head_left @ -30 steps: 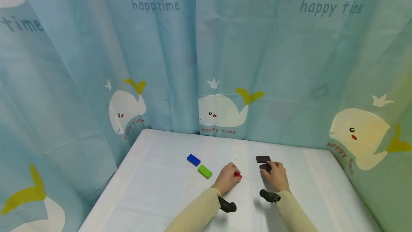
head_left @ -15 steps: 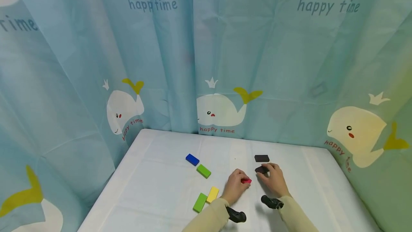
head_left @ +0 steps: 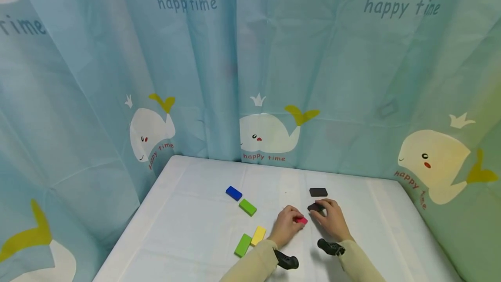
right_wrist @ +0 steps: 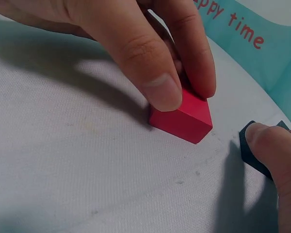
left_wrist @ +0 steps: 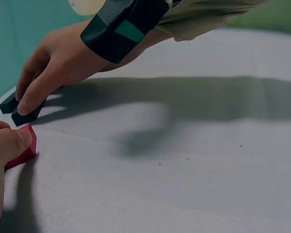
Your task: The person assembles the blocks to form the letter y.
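Observation:
My left hand (head_left: 287,225) pinches a red block (head_left: 302,220) between thumb and fingers, low at the white tabletop. In the right wrist view the red block (right_wrist: 183,120) shows one bare end, its other end covered by the fingers. To the right, my right hand (head_left: 332,220) grips a black block (head_left: 314,207) by its sides. The left wrist view shows that black block (left_wrist: 25,118) under the thumb, close to the red one. Just beyond it lies a second black block (head_left: 318,192), touched by neither hand.
A blue block (head_left: 234,193) and a green block (head_left: 248,207) lie at the back left. Nearer, beside the left forearm, a yellow block (head_left: 258,236) sits against another green block (head_left: 243,245). A whale-print curtain (head_left: 274,77) hangs behind the table (head_left: 188,177).
The left hand has moved right and nearer with the red block, uncovering the yellow and nearer green blocks. The right hand has shifted its black block slightly left and nearer, away from the other black one.

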Motion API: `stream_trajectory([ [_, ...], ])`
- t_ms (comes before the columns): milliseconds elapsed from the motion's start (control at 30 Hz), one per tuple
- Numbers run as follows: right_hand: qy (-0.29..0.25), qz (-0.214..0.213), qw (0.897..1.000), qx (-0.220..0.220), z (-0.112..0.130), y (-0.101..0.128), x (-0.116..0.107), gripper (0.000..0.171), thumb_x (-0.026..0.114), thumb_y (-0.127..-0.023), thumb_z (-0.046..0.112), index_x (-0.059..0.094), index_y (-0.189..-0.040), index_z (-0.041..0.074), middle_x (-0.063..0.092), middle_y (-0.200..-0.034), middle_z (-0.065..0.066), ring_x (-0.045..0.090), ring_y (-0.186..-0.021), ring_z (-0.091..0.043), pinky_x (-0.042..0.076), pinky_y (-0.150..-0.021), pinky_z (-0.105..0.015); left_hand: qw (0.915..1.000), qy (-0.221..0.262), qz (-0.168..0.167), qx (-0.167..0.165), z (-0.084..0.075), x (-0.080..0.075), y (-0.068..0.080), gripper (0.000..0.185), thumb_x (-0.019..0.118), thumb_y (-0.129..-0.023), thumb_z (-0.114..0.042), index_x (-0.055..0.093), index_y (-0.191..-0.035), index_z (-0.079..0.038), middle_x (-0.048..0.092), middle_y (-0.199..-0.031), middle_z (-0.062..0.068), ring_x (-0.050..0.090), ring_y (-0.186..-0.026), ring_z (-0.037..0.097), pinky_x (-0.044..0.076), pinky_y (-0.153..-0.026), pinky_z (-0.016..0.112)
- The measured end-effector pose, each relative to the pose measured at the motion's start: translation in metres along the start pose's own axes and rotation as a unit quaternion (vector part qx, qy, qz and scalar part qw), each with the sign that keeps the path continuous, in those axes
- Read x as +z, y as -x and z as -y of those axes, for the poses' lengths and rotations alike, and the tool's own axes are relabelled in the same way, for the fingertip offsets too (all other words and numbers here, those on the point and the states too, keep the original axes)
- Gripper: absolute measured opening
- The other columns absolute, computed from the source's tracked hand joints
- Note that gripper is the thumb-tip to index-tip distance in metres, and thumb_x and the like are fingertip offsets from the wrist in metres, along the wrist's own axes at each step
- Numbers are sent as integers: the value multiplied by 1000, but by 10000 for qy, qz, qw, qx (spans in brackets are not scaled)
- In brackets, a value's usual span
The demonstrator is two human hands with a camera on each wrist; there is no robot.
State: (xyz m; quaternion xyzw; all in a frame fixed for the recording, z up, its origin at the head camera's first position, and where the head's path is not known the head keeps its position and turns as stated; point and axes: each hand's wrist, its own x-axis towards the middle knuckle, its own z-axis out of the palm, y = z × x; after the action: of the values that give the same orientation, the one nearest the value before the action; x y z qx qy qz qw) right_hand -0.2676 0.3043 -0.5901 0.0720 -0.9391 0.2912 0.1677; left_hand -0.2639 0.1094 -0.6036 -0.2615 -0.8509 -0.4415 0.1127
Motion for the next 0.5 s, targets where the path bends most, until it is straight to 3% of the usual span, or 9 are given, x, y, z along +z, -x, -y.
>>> stream_trajectory([
  [233, -66, 98, 9999, -68, -1, 0, -1, 45, 76, -86, 23, 64, -119, -5, 53, -124, -29, 50, -116, -46, 39, -96, -61, 9996, 16, 81, -273, 0, 0, -1, 18, 80, -81, -13, 75, -98, -7, 59, -94, -4, 54, -86, 2, 43, -76, 14],
  [500, -101, 127, 9996, -243, 2, 1, 3, 41, 78, -84, 22, 67, -116, -3, 56, -120, -24, 53, -113, -43, 40, -94, -59, 9995, -71, 76, -281, 1, 0, -2, 20, 82, -79, -14, 75, -97, -8, 59, -91, -3, 54, -83, 3, 43, -74, 15],
])
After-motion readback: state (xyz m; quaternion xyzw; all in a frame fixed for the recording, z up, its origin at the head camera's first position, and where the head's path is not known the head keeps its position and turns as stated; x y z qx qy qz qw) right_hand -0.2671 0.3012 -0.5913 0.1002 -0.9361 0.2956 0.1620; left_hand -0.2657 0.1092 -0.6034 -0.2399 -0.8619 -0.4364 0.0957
